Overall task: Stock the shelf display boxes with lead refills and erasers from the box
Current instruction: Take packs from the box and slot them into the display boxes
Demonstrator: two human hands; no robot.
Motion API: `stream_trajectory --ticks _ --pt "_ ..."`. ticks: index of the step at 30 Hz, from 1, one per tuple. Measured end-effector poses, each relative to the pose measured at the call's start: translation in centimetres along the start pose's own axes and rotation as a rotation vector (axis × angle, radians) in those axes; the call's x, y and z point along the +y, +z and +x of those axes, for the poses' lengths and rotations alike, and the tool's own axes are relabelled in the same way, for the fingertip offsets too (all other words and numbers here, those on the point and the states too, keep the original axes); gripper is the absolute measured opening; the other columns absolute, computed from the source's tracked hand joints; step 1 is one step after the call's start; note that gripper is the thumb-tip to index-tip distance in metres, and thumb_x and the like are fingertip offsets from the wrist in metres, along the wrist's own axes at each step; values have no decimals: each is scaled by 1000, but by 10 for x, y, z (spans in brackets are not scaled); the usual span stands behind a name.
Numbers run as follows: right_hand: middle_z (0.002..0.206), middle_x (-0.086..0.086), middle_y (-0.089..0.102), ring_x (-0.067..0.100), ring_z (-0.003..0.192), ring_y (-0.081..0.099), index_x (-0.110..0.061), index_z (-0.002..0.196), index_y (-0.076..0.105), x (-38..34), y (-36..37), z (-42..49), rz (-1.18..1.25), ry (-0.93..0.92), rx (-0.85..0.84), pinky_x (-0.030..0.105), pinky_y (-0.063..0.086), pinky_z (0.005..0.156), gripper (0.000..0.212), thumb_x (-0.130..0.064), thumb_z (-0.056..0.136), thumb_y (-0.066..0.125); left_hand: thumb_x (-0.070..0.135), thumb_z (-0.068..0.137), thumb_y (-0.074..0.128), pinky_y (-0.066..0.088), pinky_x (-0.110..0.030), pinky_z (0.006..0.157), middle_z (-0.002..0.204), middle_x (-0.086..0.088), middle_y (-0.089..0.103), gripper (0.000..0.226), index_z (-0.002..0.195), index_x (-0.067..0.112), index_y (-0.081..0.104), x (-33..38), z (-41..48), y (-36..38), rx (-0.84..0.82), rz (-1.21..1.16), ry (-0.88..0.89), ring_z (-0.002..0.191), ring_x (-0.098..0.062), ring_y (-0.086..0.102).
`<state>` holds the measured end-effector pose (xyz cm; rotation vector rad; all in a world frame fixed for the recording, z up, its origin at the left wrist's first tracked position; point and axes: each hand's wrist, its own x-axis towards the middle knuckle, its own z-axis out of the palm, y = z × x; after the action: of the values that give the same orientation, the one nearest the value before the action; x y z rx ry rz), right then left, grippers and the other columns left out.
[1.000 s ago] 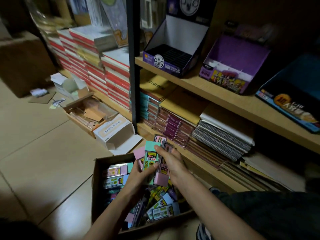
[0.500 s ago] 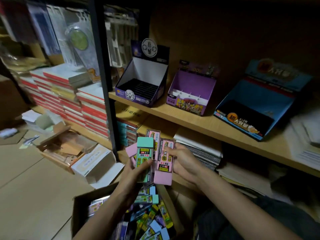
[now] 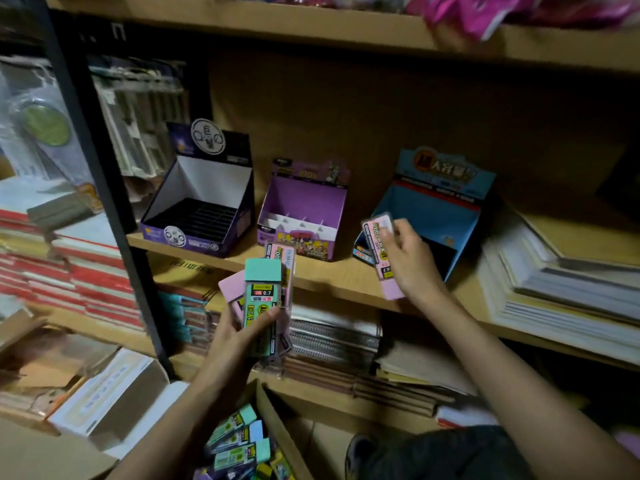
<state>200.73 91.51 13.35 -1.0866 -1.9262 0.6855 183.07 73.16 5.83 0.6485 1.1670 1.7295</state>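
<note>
Right hand (image 3: 408, 263) outstretched, tight around a pink refill case (image 3: 378, 237); left hand (image 3: 239, 339) tight around refill bundle (image 3: 262, 292).

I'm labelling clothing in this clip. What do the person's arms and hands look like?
Both forearms are bare to the frame edge, with no sleeves showing. The left hand and right hand wear no gloves; no watch, bracelet or ring is visible.

Three display boxes on the shelf (image 3: 325, 282): navy box (image 3: 207, 181), purple box (image 3: 304, 195), blue box (image 3: 433, 206). Refill packs held up: one teal-capped pack (image 3: 261, 299), at least two pink packs (image 3: 282, 259) behind it, one lone pink pack (image 3: 379, 244). One cardboard box (image 3: 273, 420) below, contents too jumbled to count.
</note>
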Motion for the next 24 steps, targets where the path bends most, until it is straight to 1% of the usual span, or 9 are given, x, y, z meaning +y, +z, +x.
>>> stream_trajectory --ticks 3,7,12,15,16,18,19,22,24 --pt "84 7 60 25 73 61 -15 92 41 19 -11 20 -187 85 -123 39 48 63 25 -37 101 32 20 75 69 51 -23 47 95 -3 73 48 121 20 52 -3 6 3 0 1 -3 76 -17 72" --pt "82 7 59 24 72 59 -15 95 39 35 -3 14 -289 126 -216 35 43 59 26 -39 101 28 20 73 70 49 -23 44 98 -7 72 45 116 23 55 -6 10 5 6 -11 -10 72 -17 71" --pt "75 0 57 23 72 58 -20 88 36 34 2 -11 -258 40 -195 28 34 49 21 -36 101 29 18 72 68 52 -23 47 89 1 74 45 114 23 53 -6 14 7 -5 -3 -7 73 -16 72" --pt "72 -5 56 13 64 57 -23 87 36 23 3 -22 -232 -2 -274 27 35 49 21 -37 101 30 18 70 67 54 -25 50 91 0 74 49 117 20 52 -6 15 11 -4 2 -7 78 -17 72" --pt "73 -5 56 7 61 56 -25 85 37 19 3 -24 -188 -14 -288 22 36 48 21 -37 101 31 18 70 66 54 -26 52 93 0 73 50 118 20 52 -6 15 12 -4 3 -13 79 -17 72" --pt "77 -5 56 -1 58 56 -29 82 39 7 -3 -24 -23 -27 -230 12 40 45 20 -34 101 34 18 68 66 54 -27 54 94 0 73 48 114 23 54 -7 16 15 3 4 -11 79 -16 72" --pt "79 -5 56 0 59 58 -31 84 41 -1 -9 -20 77 -29 -155 12 43 46 17 -33 100 35 18 68 66 54 -27 54 93 1 73 47 113 24 55 -6 17 16 5 7 -8 79 -15 71" --pt "84 -3 61 6 61 65 -35 94 44 -16 -31 -2 323 -16 32 18 51 49 9 -35 99 37 17 68 66 57 -28 56 93 1 74 47 113 24 55 -5 19 20 -3 10 -13 81 -16 72" --pt "86 0 61 15 58 67 -33 97 45 -14 -36 6 325 61 28 30 56 50 7 -37 99 40 17 68 67 57 -31 59 98 -2 73 49 116 22 55 -4 22 20 3 11 -9 84 -18 71"
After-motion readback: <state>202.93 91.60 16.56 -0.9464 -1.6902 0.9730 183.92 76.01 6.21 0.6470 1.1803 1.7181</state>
